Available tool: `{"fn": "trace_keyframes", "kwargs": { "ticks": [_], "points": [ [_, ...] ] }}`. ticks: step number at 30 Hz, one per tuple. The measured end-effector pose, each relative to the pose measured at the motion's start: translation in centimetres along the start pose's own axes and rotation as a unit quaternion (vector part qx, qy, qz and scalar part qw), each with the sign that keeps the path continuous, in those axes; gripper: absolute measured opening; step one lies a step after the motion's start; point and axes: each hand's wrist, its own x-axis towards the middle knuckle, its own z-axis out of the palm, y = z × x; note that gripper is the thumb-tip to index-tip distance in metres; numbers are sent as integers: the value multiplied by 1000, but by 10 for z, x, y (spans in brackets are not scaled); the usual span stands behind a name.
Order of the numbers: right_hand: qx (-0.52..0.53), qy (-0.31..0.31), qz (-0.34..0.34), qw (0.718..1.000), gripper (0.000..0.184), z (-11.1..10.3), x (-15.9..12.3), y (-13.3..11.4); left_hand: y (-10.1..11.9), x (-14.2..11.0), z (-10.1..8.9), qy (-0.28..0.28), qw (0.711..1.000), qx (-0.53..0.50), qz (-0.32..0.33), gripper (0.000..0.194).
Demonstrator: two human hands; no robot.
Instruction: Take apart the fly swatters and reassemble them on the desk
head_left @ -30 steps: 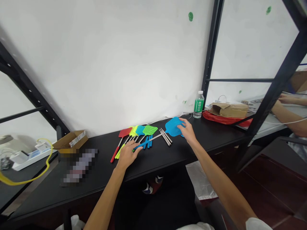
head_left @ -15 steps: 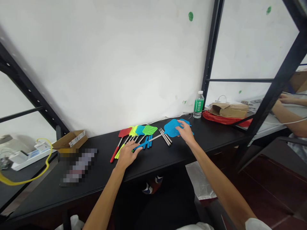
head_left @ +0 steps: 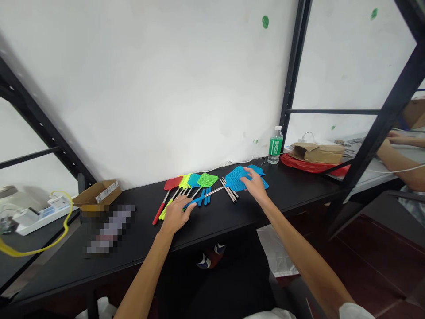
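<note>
A blue fly swatter (head_left: 234,178) with a metal shaft is held between both hands over the black table. My left hand (head_left: 175,213) is closed around its blue handle, and my right hand (head_left: 255,182) pinches the right edge of its mesh head. Behind and under that head lie loose blue swatter heads (head_left: 256,169). Several metal rods (head_left: 229,191) lie beneath the shaft, beside some blue handles (head_left: 206,196). Left of these is a row of finished-looking swatters, from a red one (head_left: 172,183) through yellow and blue to a green one (head_left: 208,180); my left hand partly covers their handles.
On the left stand an open cardboard box (head_left: 108,191) and a white power strip (head_left: 46,217). A water bottle (head_left: 275,145) stands at the back right, near a red plastic bag (head_left: 305,165) and a brown carton (head_left: 317,153). Another person's arm (head_left: 396,161) shows at far right.
My right hand and the blue swatter head have shifted slightly to the left. More of the loose blue heads behind now shows. My left hand keeps its hold on the handle.
</note>
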Motion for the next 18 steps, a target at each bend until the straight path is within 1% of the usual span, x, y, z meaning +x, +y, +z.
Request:
{"fn": "trace_keyframes", "kwargs": {
  "ticks": [3,5,9,12,15,18],
  "points": [
    [30,-39,-5,999,64,11,-4,0,3,0,1,-19,1000,-1,1,31],
    [41,-48,-15,998,66,16,-6,-2,4,0,3,-25,1000,1,-2,31],
    [70,-82,-1,994,66,15,-6,-5,4,0,5,-27,1000,-4,-9,32],
    [65,-101,8,993,67,12,-6,-6,6,1,6,-34,999,7,-10,33],
    [56,-112,19,992,68,13,-6,-4,6,2,6,-15,999,25,-18,31],
    [60,-124,20,990,68,14,-5,-1,2,2,7,30,997,55,-53,30]
  ]
}}
